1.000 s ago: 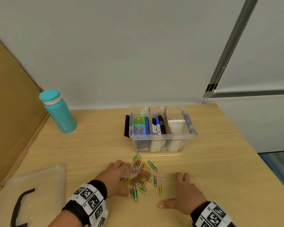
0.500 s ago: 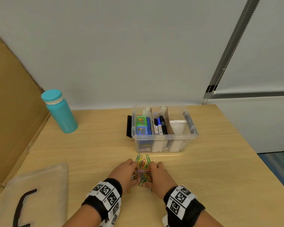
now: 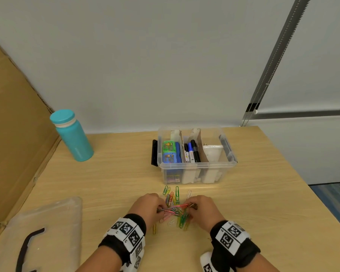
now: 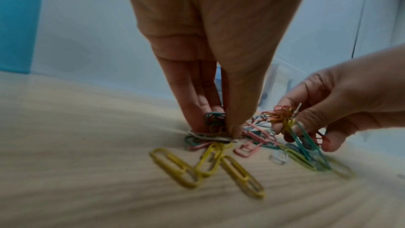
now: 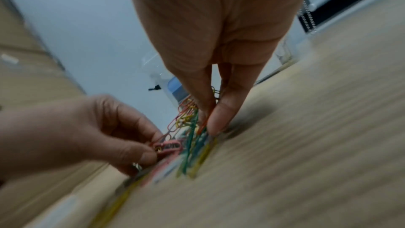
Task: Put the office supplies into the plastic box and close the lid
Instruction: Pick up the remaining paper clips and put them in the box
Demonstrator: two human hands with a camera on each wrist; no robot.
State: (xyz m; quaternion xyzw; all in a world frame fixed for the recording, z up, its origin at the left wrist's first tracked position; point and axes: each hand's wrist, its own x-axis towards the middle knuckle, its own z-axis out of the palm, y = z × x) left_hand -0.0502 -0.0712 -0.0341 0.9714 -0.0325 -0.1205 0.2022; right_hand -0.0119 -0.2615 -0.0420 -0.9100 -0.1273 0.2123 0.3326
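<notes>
A heap of coloured paper clips [image 3: 176,210] lies on the wooden table in front of the clear plastic box [image 3: 196,165], which holds markers, a blue-green case and white items in its compartments. My left hand [image 3: 148,208] pinches clips at the heap's left side, its fingertips [image 4: 234,127] down on the table. My right hand [image 3: 201,210] pinches a bunch at the right side, thumb and fingers [image 5: 217,124] closed on it. Several clips [image 4: 241,176] lie loose around the hands. The clear lid [image 3: 47,232] with a black handle lies at the near left.
A teal bottle [image 3: 72,136] stands at the back left near a cardboard panel [image 3: 12,134]. The table's right edge [image 3: 302,183] drops off to the floor. A wall runs close behind the box.
Both hands swept inward from apart, gathering the scattered clips into a tight heap, and now pinch bunches of them between thumb and fingers.
</notes>
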